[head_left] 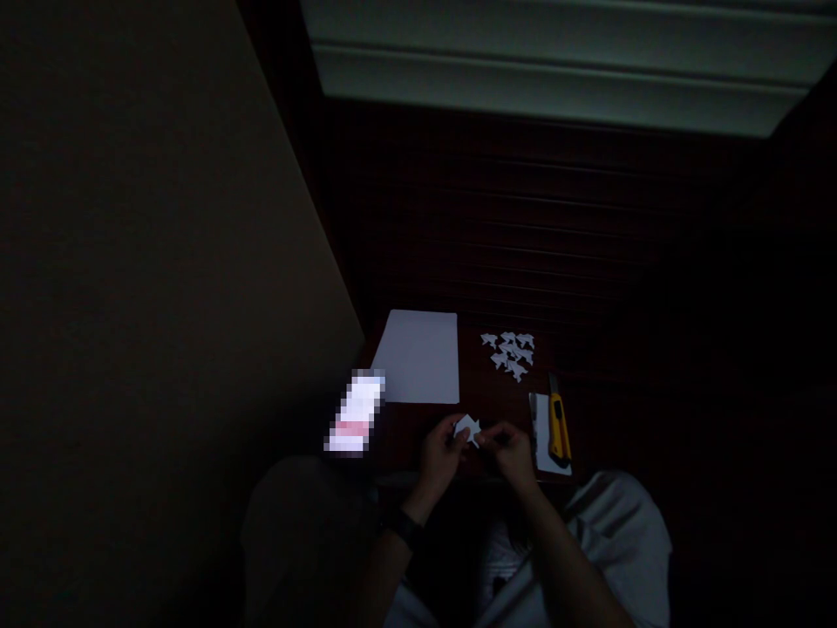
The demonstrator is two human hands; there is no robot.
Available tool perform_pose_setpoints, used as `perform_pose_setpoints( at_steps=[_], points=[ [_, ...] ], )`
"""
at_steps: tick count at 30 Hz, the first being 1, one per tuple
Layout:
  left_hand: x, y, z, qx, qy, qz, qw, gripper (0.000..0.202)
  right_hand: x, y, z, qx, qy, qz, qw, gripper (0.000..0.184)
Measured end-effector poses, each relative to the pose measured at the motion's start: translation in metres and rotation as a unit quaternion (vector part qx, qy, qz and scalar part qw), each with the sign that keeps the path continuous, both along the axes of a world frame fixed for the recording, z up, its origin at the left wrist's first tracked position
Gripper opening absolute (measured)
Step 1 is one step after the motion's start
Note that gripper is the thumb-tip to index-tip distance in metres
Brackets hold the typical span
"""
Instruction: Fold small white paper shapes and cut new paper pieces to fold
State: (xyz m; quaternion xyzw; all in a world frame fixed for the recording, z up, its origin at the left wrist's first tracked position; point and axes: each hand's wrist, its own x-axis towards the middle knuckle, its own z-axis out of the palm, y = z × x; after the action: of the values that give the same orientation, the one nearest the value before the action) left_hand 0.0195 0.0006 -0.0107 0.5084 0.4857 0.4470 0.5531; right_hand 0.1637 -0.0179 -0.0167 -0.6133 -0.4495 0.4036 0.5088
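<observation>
A small folded piece of white paper (pixel 466 426) is held between both hands over the near edge of a dark table. My left hand (pixel 443 445) is closed on its left side, the thumb lying on top. On the right, my right hand (pixel 508 447) pinches a pointed edge of the same folded paper. Beyond the hands lies a flat stack or sheet of white paper (pixel 422 358). To its right sits a cluster of several small folded paper figures (pixel 508 353). The dim light hides the finer folds.
A yellow utility knife (pixel 558 427) rests on a white paper piece (pixel 544 436) at the table's right. A lit, pixelated phone-like screen (pixel 357 414) is at the left. A wall (pixel 163 262) rises on the left, and pale slats (pixel 562 70) are at the back.
</observation>
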Motion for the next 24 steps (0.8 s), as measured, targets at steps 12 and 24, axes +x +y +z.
perform_pose_setpoints(
  at_steps=[12,24],
  points=[
    [0.008,-0.005,0.007,-0.018,-0.081,0.09,0.992,0.062,-0.005,-0.001,0.0,0.027,-0.029,-0.06,0.997,0.02],
    [0.029,0.001,0.001,-0.042,-0.069,0.124,0.989,0.034,-0.005,-0.003,0.003,0.042,0.001,-0.054,0.998,0.018]
  ],
)
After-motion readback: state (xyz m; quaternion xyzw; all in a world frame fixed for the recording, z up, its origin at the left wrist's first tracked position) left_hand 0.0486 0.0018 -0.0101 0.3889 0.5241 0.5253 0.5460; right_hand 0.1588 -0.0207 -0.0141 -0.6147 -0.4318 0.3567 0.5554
